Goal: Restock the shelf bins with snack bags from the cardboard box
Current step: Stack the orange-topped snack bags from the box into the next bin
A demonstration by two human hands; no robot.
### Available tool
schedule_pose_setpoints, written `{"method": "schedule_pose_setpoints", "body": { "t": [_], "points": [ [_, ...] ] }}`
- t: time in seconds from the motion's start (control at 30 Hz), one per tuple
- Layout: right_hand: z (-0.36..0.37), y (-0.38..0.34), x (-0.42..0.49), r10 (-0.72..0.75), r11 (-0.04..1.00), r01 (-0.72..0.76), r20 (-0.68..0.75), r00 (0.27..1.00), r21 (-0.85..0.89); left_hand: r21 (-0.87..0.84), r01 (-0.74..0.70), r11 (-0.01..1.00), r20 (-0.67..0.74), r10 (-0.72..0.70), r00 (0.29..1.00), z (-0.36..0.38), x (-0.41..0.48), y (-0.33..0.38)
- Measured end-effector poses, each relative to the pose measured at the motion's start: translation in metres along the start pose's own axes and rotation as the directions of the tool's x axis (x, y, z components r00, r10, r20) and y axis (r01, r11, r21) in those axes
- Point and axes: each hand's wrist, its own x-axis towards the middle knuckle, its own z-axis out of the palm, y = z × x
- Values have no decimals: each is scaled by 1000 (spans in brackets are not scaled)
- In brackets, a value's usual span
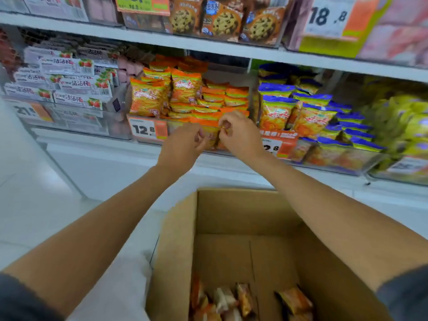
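Shop shelving, centre frame: heaped bin (171,125); left hand (185,141) and right hand (239,134) both pinch an orange snack bag (211,135) at its front. Likely risk: crowded stack spills.

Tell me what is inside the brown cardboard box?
A few orange and pale snack bags lie on the brown cardboard box's bare floor. The picture's lower edge cuts off any nearer ones.

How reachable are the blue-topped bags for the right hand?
Likely yes: the right hand is at the next bin, and the blue-topped bags lie exposed beside it. It pinches an orange bag, so release first.
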Motion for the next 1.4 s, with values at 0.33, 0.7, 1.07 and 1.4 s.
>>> {"method": "schedule_pose_setpoints", "body": {
  "t": [0.33, 0.7, 1.07, 1.4],
  "points": [
    [-2, 105, -221, 387, 911, -405, 505, 771, -79, 19, 241, 970, 556, -210, 804, 148, -127, 48],
    [58, 191, -359, 476, 689, -690, 856, 202, -221, 336, 439, 833, 830, -482, 281, 269, -239, 11],
    [30, 208, -372, 588, 452, -880, 791, 170, -147, 310, 641, 702, 818, -541, 197, 329, -284, 45],
    [40, 183, -357, 465, -122, -986, 884, 43, 112, -198, 924, -327, 898, -438, 38, 282, -237, 66]
  ]
}}
